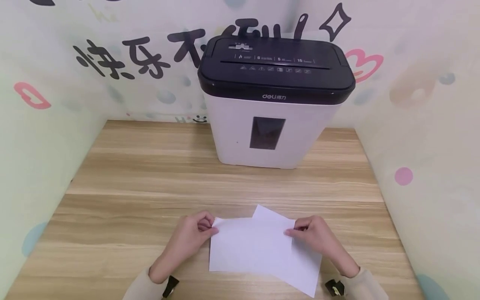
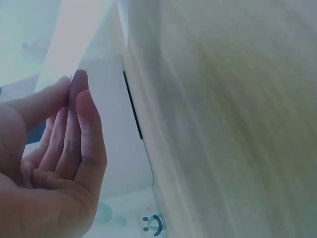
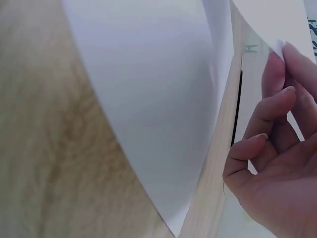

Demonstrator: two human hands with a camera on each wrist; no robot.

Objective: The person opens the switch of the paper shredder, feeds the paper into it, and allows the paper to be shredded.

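Observation:
A white sheet of paper (image 1: 247, 246) is held up between both hands, by its far corners. At its left corner, my left hand (image 1: 193, 231) pinches it between thumb and fingers; the left wrist view shows the same pinch by the left hand (image 2: 64, 144). The opposite corner is pinched by my right hand (image 1: 313, 235), with its other fingers curled in the right wrist view. Beneath lies a second white sheet (image 1: 309, 271), turned at an angle and partly hidden by the first. In the right wrist view, this lower sheet (image 3: 148, 99) rests on the wood.
A white paper shredder (image 1: 232, 137) with a black top (image 1: 277, 75) and a narrow feed slot stands at the back of the wooden table (image 1: 131, 179). Decorated walls (image 1: 423, 125) close in the table at the back and both sides.

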